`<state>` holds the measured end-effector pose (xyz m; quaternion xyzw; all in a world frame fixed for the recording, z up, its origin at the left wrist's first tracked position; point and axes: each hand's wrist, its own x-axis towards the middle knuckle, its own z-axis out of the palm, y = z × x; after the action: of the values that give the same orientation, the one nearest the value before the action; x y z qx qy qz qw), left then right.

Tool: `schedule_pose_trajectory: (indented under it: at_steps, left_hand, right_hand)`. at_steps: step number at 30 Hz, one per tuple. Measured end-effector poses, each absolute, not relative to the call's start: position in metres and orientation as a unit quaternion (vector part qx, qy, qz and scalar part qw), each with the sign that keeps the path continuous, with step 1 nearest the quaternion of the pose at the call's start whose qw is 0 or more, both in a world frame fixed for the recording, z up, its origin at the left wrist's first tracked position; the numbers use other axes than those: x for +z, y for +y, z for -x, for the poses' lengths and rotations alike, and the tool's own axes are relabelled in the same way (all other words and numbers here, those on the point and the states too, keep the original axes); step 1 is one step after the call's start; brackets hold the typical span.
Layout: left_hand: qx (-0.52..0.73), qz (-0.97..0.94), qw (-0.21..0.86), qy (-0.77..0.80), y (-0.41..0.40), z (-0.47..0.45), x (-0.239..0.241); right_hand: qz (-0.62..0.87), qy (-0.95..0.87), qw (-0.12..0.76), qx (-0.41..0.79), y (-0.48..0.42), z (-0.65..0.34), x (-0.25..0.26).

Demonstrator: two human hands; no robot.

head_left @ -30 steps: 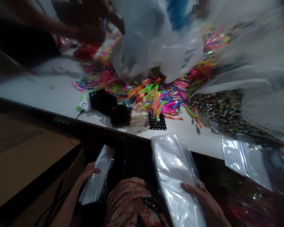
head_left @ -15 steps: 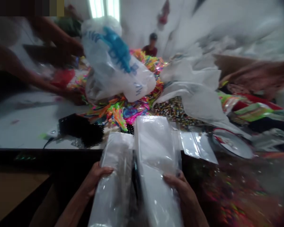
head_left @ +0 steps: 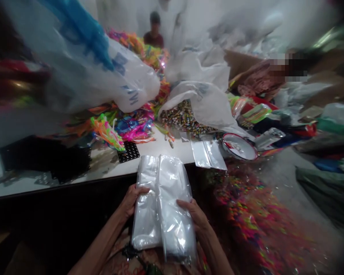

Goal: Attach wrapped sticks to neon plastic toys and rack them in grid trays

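Two stacks of clear plastic bags (head_left: 162, 206) lie side by side, pressed together in front of me over the white table's (head_left: 103, 168) front edge. My left hand (head_left: 132, 198) grips the left stack, thumb on top. My right hand (head_left: 196, 217) holds the right stack from its right side, fingers curled over it. My patterned lap shows below the stacks.
On the table lie neon plastic strips (head_left: 123, 130), black grid pieces (head_left: 128, 151), a loose clear bag (head_left: 208, 154), a heap of small items under a white bag (head_left: 200, 103), a big white and blue bag (head_left: 83, 76) and a bowl (head_left: 239, 147). Other people sit beyond.
I have brought the two stacks up from my lap and together. The view has swung up and to the right.
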<state>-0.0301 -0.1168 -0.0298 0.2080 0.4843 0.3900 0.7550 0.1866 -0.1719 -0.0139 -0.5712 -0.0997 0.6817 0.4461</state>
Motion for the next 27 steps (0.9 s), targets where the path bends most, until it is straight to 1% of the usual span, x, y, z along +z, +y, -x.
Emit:
schedule_pose_trajectory:
  at_steps: [4, 12, 19, 22, 27]
  left_hand:
    - [0.387, -0.204, 0.751, 0.495, -0.111, 0.031, -0.034]
    - [0.383, -0.196, 0.753, 0.498, -0.107, 0.030, -0.041]
    - [0.385, -0.184, 0.758, 0.494, -0.106, 0.029, -0.039]
    - [0.387, -0.189, 0.751, 0.500, -0.107, 0.029, -0.038]
    - [0.369, -0.196, 0.757, 0.502, -0.108, 0.028, -0.031]
  right_hand:
    - [0.556, -0.118, 0.419, 0.708, -0.172, -0.191, -0.016]
    - [0.594, -0.139, 0.395, 0.686, -0.172, -0.190, -0.019]
    - [0.616, -0.130, 0.389, 0.673, -0.170, -0.188, -0.012]
    - [0.618, -0.127, 0.400, 0.664, -0.172, -0.185, -0.010]
    - [0.636, -0.135, 0.408, 0.641, -0.189, -0.200, 0.010]
